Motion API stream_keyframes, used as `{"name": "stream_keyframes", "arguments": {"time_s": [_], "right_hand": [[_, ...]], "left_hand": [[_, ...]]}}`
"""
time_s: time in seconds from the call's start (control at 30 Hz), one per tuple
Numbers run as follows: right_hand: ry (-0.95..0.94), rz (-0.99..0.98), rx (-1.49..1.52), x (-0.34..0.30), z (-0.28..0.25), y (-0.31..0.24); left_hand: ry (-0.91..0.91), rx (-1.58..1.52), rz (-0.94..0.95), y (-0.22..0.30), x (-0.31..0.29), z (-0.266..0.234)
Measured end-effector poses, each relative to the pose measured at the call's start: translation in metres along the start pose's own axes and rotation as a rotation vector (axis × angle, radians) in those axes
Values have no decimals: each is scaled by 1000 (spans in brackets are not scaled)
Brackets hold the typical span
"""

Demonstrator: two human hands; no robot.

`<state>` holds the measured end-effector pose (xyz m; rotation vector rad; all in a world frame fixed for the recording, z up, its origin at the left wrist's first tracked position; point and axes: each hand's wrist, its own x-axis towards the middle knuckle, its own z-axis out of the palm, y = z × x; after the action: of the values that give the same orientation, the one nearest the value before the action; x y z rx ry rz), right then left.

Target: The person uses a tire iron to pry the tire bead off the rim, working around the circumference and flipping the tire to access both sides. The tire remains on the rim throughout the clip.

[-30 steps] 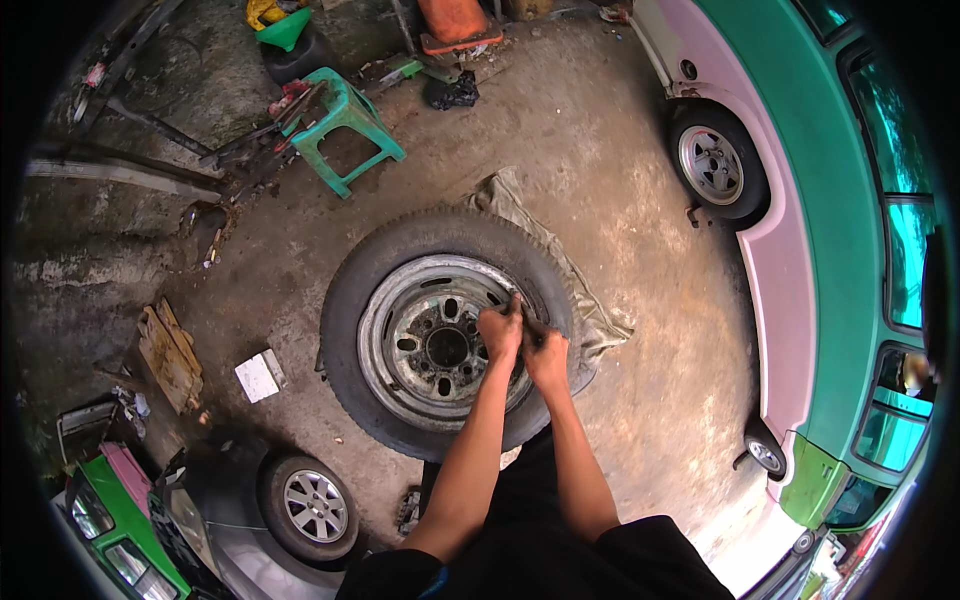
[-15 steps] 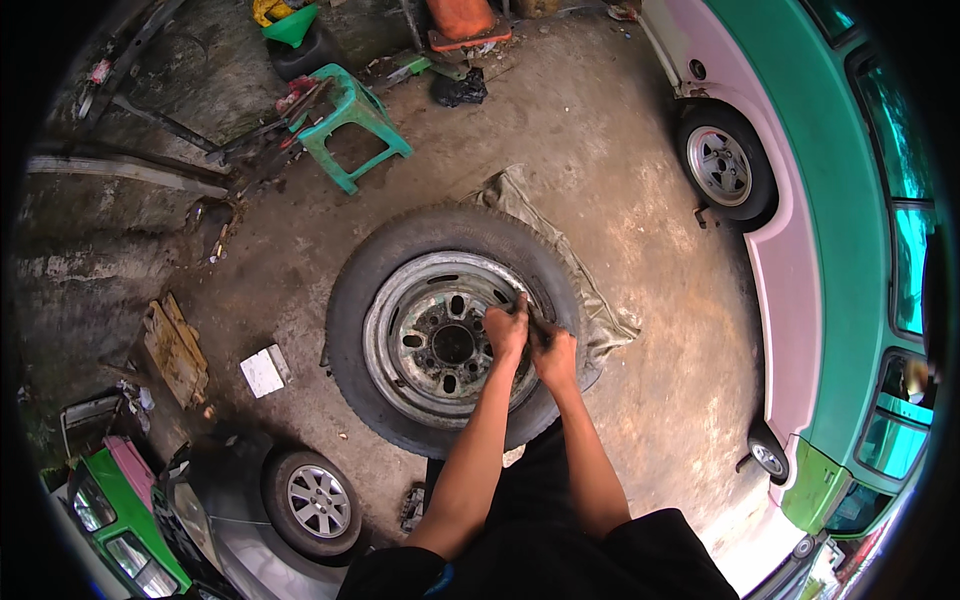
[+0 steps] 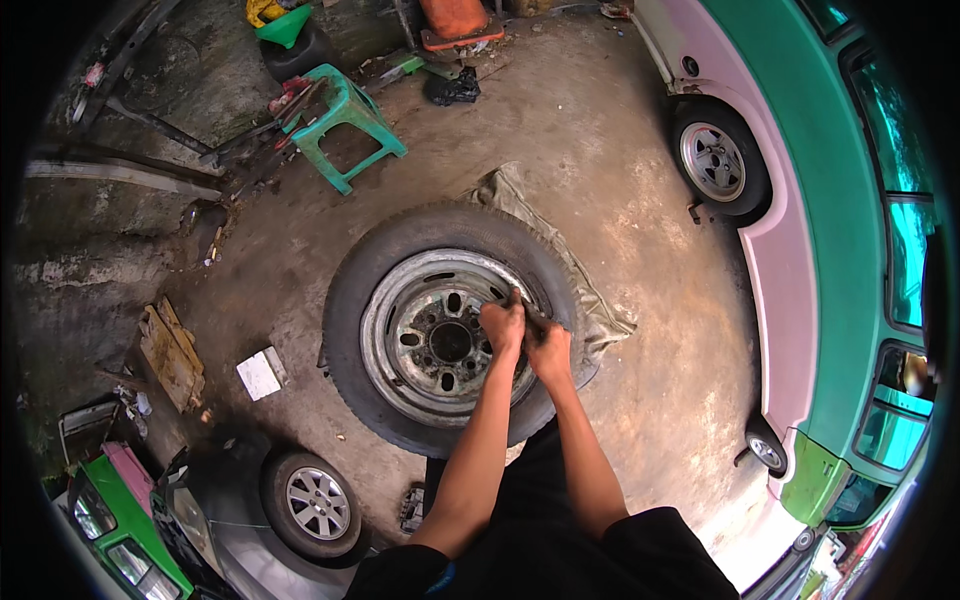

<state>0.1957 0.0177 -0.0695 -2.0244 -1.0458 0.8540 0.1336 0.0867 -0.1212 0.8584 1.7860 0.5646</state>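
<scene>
A car wheel [image 3: 340, 300], a black tyre on a worn grey steel rim [image 3: 388, 375] with oval slots and a round centre hole, lies flat in front of me. My left hand [image 3: 503, 325] is closed over the right part of the rim, its thumb pointing away from me. Right beside it, my right hand [image 3: 548, 350] is curled into a fist near the rim's edge, next to the tyre. Something dark shows between the two hands, too hidden to name. A crumpled grey-brown cloth [image 3: 598, 315] sticks out from under the tyre's right side.
A green plastic stool [image 3: 345, 115] stands beyond the wheel, near a black bag [image 3: 455, 88] and an orange cone [image 3: 458, 22]. A green and pink van [image 3: 785, 255] is parked at right. Lower left, a grey car's wheel [image 3: 312, 505] sits near a white box [image 3: 262, 374] and wooden boards [image 3: 172, 355].
The whole view has shifted very slightly, with the scene a few pixels further left. Both hands keep nearly the same place and grip on the wheel.
</scene>
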Motion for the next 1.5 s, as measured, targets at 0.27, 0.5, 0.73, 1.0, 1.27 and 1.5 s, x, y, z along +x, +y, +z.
{"name": "stream_keyframes", "arguments": {"time_s": [0.27, 0.5, 0.73, 1.0, 1.27, 1.5], "right_hand": [[-24, 79, -29, 2, -1, -6], [-16, 99, -29, 4, 1, -5], [19, 51, -9, 2, 3, 0], [-39, 99, -32, 5, 0, -4], [-2, 17, -20, 0, -3, 6], [-40, 93, 40, 14, -2, -7]], "left_hand": [[53, -50, -1, 2, -1, 0], [96, -20, 87, 5, -2, 0], [35, 92, 29, 8, -3, -4], [41, 27, 45, 6, 0, -4], [6, 68, 0, 4, 0, 0], [72, -18, 66, 2, 4, 1]]}}
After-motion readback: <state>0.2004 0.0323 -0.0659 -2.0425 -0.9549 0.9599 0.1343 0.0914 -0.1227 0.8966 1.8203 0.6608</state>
